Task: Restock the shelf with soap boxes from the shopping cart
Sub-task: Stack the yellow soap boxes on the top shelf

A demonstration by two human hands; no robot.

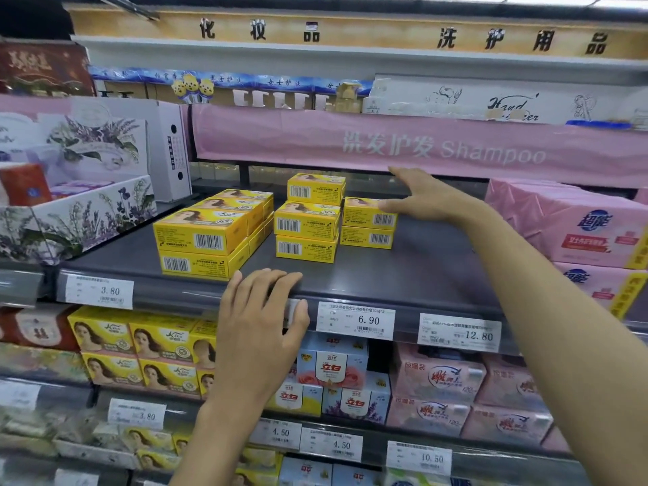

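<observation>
Yellow soap boxes stand in three stacks on the dark grey shelf (413,271): a left double row (201,233), a middle stack of three (308,219) and a right stack of two (368,222). My right hand (426,198) reaches in over the shelf with fingers straight, its thumb touching the top box of the right stack. My left hand (259,320) rests on the shelf's front edge, fingers curled over the rail, holding no box. The shopping cart is out of view.
Pink wrapped soap packs (568,229) fill the shelf's right end; a floral display carton (80,212) stands at the left. A pink Shampoo banner (420,145) hangs low above the shelf. More yellow, white and pink soap boxes sit on the shelves below, behind price tags (356,320).
</observation>
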